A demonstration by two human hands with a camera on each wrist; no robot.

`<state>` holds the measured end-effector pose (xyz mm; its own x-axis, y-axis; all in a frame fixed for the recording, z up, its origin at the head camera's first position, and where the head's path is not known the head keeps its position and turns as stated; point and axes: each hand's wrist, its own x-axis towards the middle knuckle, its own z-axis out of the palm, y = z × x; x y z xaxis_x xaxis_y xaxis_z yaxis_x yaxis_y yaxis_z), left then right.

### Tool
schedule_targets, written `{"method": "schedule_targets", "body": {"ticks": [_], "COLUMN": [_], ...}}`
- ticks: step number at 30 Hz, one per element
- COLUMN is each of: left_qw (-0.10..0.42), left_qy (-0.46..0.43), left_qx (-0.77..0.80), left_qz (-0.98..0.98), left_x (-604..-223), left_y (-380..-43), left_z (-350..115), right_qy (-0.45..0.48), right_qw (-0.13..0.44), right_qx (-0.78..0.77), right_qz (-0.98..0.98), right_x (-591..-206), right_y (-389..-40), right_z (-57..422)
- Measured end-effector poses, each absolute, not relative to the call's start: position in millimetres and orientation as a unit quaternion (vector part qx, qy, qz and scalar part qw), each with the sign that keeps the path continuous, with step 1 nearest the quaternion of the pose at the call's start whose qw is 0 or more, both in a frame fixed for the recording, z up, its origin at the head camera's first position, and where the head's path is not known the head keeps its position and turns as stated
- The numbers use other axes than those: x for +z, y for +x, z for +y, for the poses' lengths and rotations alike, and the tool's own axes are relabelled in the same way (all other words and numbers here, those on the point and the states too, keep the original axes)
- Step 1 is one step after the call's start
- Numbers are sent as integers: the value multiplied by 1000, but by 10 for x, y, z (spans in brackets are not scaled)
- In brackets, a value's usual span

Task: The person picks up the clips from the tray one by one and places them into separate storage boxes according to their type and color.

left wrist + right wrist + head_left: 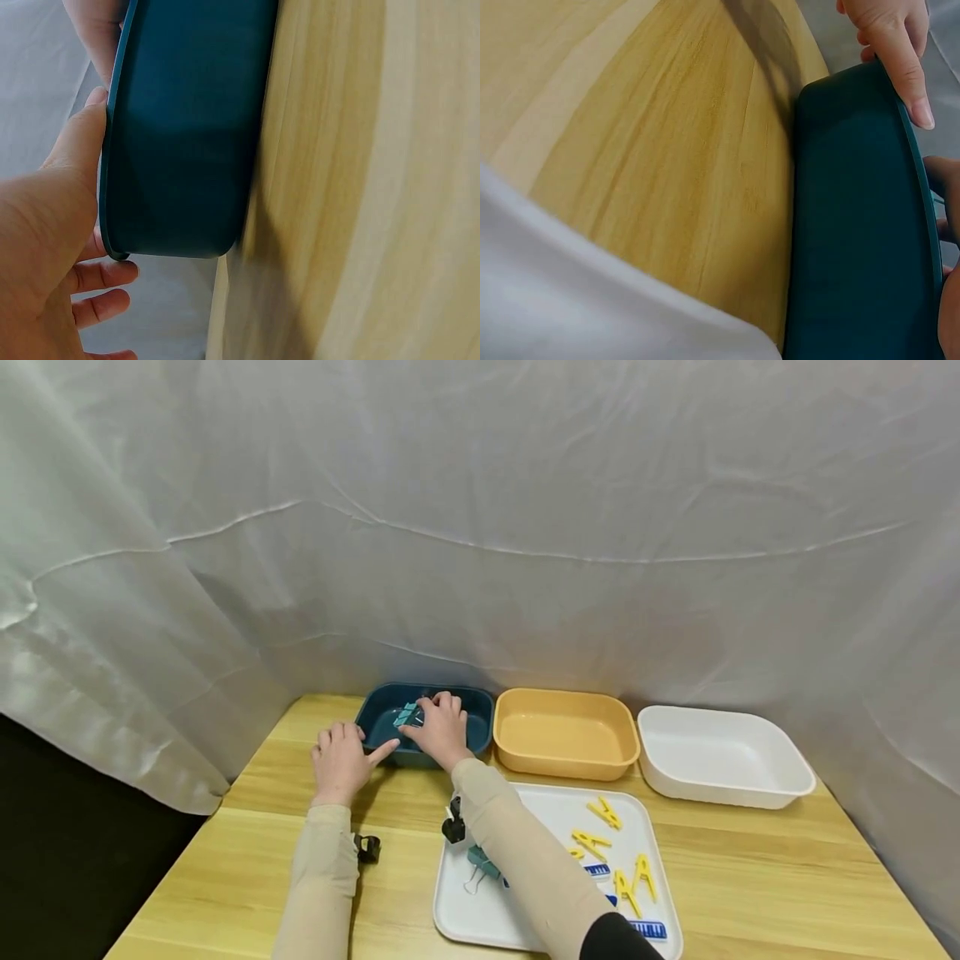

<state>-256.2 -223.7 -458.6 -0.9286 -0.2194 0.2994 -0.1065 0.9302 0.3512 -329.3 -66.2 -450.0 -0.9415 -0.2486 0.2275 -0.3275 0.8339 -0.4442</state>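
Observation:
My left hand (pixel 341 764) rests at the near left corner of the dark teal bin (pixel 375 720). Its thumb lies along the rim and its other fingers are loosely spread past the end, as the left wrist view shows. Over the inside of that bin, my right hand (pixel 442 731) points down and pinches a teal binder clip (pixel 407 714) between thumb and fingertips. The clip is partly covered by the fingers. In the right wrist view the bin wall (pixel 862 217) hides the clip and most of the right hand's fingers.
An orange bin (pixel 566 768) and a white bin (pixel 720 789) stand to the right in a row. Nearer, a white tray (pixel 540 795) holds several yellow clothespins (pixel 645 877), blue-and-white pieces (pixel 648 929) and a teal binder clip (pixel 483 862), partly under the right forearm. A grey curtain hangs behind.

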Motion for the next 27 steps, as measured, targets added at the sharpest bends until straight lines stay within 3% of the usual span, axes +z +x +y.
{"method": "schedule_targets", "body": {"ticks": [27], "left_qw": [160], "left_qy": [88], "left_qx": [-191], "left_qz": [-964], "left_x": [-4590], "left_y": [-2498], "left_z": [-2175], "right_qy": [121], "right_qw": [2], "right_qx": [131], "right_qz": [-984], "right_x": [-4552], "right_y": [-3436], "right_z": [-784]}}
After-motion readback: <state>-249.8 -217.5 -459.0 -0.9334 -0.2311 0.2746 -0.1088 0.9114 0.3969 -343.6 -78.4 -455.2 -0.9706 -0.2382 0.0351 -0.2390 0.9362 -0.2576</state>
